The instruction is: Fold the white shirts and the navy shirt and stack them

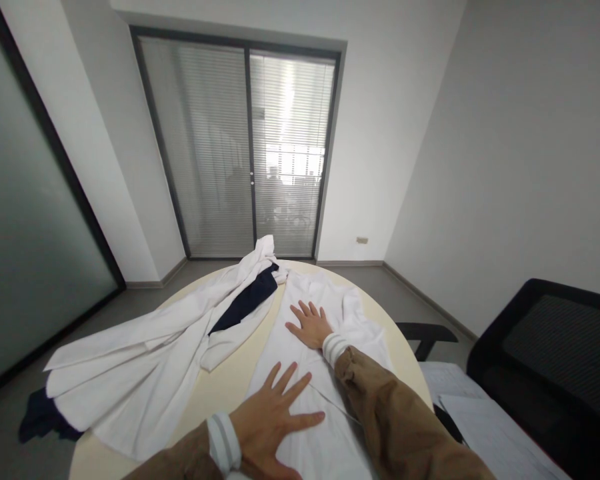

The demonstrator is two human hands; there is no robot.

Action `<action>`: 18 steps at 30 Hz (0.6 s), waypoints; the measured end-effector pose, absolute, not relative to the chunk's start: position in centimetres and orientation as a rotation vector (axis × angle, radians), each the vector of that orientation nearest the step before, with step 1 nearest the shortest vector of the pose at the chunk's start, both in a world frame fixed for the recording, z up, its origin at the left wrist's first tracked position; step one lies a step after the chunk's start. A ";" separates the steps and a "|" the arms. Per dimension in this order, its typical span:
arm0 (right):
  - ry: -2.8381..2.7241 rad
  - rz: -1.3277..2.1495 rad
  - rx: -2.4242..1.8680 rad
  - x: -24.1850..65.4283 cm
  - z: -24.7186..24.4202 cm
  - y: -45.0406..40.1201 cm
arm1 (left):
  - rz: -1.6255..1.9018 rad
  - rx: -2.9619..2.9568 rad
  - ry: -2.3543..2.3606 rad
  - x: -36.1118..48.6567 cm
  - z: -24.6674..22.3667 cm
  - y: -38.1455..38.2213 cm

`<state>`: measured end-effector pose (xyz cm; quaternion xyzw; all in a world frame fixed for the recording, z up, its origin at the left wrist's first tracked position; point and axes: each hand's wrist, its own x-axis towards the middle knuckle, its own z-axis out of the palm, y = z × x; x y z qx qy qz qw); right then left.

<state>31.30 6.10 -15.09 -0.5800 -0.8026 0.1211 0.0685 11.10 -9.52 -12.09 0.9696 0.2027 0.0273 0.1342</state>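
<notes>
A white garment (325,290) lies spread over the right part of a round, pale table (220,393), its near end running out of the picture. My left hand (270,427) rests on its near part, fingers spread wide. Farther up the same cloth, my right hand (310,327) lies flat with its fingers apart. Neither hand grips anything. To the left, a second white garment (145,360) is heaped across the table and hangs over the left edge. Dark navy cloth (247,300) shows between its folds.
More navy cloth (47,417) hangs below the table's left edge. On the right stands a black mesh office chair (555,353), with papers (490,427) between it and the table. Beyond the table is a glass door with blinds (205,153).
</notes>
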 end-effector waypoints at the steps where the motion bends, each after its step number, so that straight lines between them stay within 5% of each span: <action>1: -2.400 0.346 -1.738 31.3 -15.3 6.0 | 0.070 2.808 0.592 11.2 -12.0 -9.6; 11: -2.385 0.360 -1.684 33.9 -13.9 7.3 | 0.011 2.796 0.464 11.8 -11.9 -11.0; 18: -1.852 0.068 -2.250 44.5 -11.4 9.0 | 0.183 2.719 0.557 13.1 -10.1 -10.6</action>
